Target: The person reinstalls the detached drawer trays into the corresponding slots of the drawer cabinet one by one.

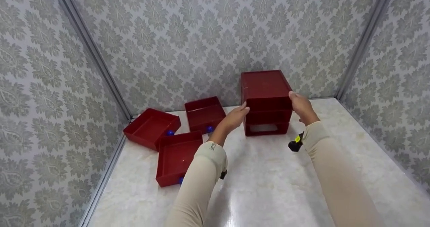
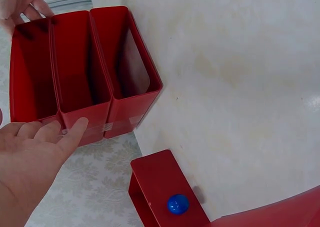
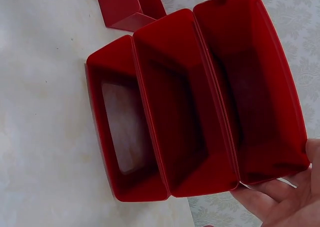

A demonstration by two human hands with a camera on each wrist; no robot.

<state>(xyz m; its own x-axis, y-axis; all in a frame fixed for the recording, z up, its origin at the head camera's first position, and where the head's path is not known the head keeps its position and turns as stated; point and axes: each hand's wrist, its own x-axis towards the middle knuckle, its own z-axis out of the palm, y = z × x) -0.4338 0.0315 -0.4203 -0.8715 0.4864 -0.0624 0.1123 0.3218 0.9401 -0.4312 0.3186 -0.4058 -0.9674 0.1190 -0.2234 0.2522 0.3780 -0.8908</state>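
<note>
A red three-tier drawer cabinet (image 1: 265, 84) stands at the back wall, its hollow front towards me. All three of its slots show no drawer, and the lowest has a cut-out floor through which the tabletop shows (image 3: 127, 127). My left hand (image 1: 234, 119) holds the upper left side, thumb near the front edge; the left wrist view shows its fingers (image 2: 75, 132) along the taped side wall. On the opposite side my right hand (image 1: 302, 106) grips the upper right front edge, thumb at the rim and fingers (image 3: 257, 202) against the side wall.
Left of the cabinet lie three red drawers with blue knobs: one at the far left (image 1: 144, 128), one by the back wall (image 1: 205, 114) and one nearer me (image 1: 178, 156). Patterned walls enclose the pale marbled table (image 1: 268, 183) at the back and sides.
</note>
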